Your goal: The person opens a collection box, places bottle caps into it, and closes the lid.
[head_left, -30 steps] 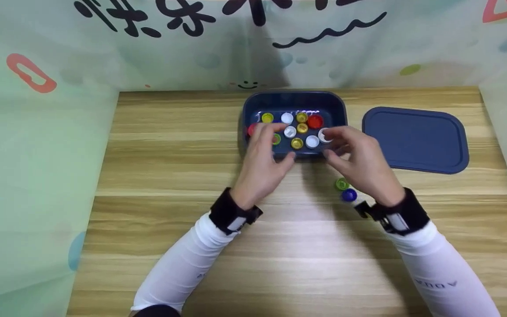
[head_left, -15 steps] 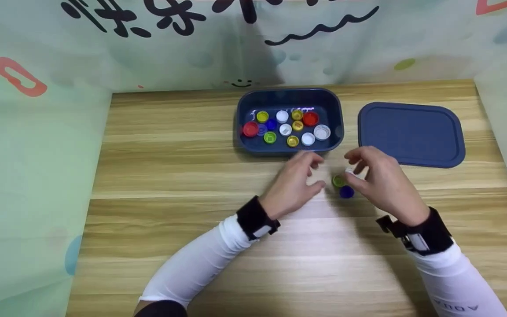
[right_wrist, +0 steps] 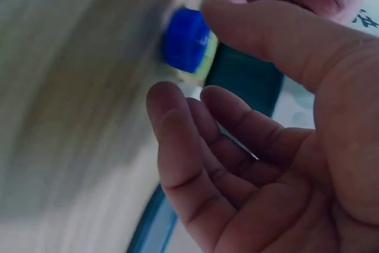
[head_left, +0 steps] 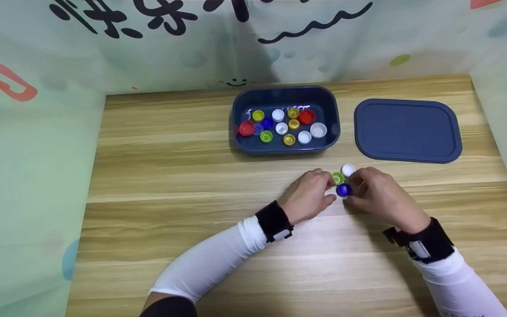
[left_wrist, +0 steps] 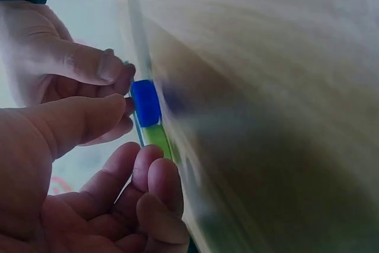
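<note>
Three bottle caps sit close together on the wooden table: a white cap [head_left: 348, 170], a green cap [head_left: 338, 178] and a blue cap [head_left: 343, 190]. My left hand [head_left: 307, 195] is at their left, its fingertips beside the green cap and its thumb apart from the fingers. From the right, my right hand [head_left: 383, 198] reaches beside the blue and white caps with loosely bent fingers. Both wrist views show the blue cap [left_wrist: 145, 103] between the hands, with a gap between thumb and fingers. The white cap cannot be made out in the wrist views.
Behind the hands stands a dark blue box [head_left: 286, 150] with several bottle caps inside, in red, yellow, white, green, blue and gold. Its flat blue lid [head_left: 407, 130] lies to the right. A printed cloth [head_left: 183, 57] hangs along the table's back edge.
Both hands have come away from over the box toward the front. A white cap, at the right hand half a second ago, now sits beside the green and blue caps.
</note>
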{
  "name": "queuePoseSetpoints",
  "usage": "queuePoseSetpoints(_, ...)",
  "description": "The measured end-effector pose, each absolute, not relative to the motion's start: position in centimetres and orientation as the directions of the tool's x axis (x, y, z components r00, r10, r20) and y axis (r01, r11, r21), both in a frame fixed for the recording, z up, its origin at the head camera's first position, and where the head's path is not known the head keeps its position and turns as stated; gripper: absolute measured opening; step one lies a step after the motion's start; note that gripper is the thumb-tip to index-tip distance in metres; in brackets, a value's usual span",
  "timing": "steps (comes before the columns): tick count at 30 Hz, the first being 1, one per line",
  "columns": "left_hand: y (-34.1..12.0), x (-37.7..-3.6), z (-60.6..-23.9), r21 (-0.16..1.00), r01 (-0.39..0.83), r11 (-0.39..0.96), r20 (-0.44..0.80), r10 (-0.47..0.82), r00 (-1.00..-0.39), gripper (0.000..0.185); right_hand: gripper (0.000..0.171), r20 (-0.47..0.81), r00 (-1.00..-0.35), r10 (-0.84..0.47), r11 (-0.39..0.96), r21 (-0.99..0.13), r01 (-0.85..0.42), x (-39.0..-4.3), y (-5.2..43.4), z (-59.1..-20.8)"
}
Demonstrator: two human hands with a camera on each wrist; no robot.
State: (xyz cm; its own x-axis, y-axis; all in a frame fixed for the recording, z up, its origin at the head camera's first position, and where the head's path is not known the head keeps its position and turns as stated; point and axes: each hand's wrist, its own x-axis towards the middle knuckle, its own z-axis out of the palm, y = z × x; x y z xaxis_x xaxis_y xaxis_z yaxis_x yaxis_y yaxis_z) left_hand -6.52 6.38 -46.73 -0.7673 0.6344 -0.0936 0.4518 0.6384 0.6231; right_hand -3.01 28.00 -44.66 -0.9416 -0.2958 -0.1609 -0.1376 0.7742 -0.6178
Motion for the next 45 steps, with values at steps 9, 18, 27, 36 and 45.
queuePoseSetpoints(9, 6.8, -6.5, -47.2, 0.577, 0.488, 0.655, -0.098, 0.649, -0.754, 0.021, 0.026, -0.146, -0.944, -0.295, 0.754, -0.643, -0.136, -2.7, 27.3, -45.8)
queuePoseSetpoints(18, 6.2, -6.0, -47.0, 0.631, 0.465, 0.621, -0.064, 0.639, -0.767, 0.018, 0.025, -0.095, -0.949, -0.300, 0.741, -0.650, -0.169, -2.4, 26.4, -45.6)
queuePoseSetpoints(27, 5.0, -6.6, -44.4, 0.789, 0.337, 0.514, -0.005, 0.554, -0.833, 0.017, 0.030, 0.069, -0.957, -0.280, 0.690, -0.679, -0.251, -3.1, 25.6, -43.2)
queuePoseSetpoints(36, 4.4, -8.6, -42.7, 0.915, 0.242, 0.324, 0.094, 0.412, -0.906, 0.025, 0.031, 0.192, -0.958, -0.213, 0.648, -0.706, -0.285, -5.7, 23.9, -41.3)
queuePoseSetpoints(45, 4.1, -11.8, -41.6, 0.967, 0.099, 0.235, 0.027, 0.290, -0.957, 0.028, 0.034, 0.185, -0.977, -0.106, 0.559, -0.802, -0.213, -9.5, 22.1, -40.5)
